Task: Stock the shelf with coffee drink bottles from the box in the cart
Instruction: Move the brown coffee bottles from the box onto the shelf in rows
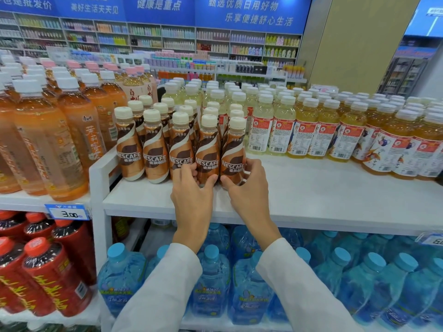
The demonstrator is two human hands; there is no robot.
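— Coffee drink bottles (155, 154): where were they when you looked?

— On the white shelf (311, 195), in rows, cream caps up and labels facing out. The front row stood right at the hands. Three bottles were off to the left of the left hand (191, 195), and two were in the hands themselves.

— Both hands busy, then?

— Yes. The left hand had thumb and fingers curled round the lower part of the fourth bottle (207, 156). The right hand (249, 185) was wrapped the same way round the end bottle (233, 159), just beside it. Both bottles stood upright, bases on or almost on the shelf; I couldn't tell which.

— Which step was that?

— Setting down, I'd judge, and squaring up the front row. To the right of the right hand the shelf lay bare as far as the yellow tea bottles (304, 130), so there was room to fill.

— And next?

— Letting go without toppling the pair, since they stood tight against their neighbours, then fetching more. The box and cart were out of view, so I couldn't say how many remained. Below the hands sat blue water jugs (211, 271).
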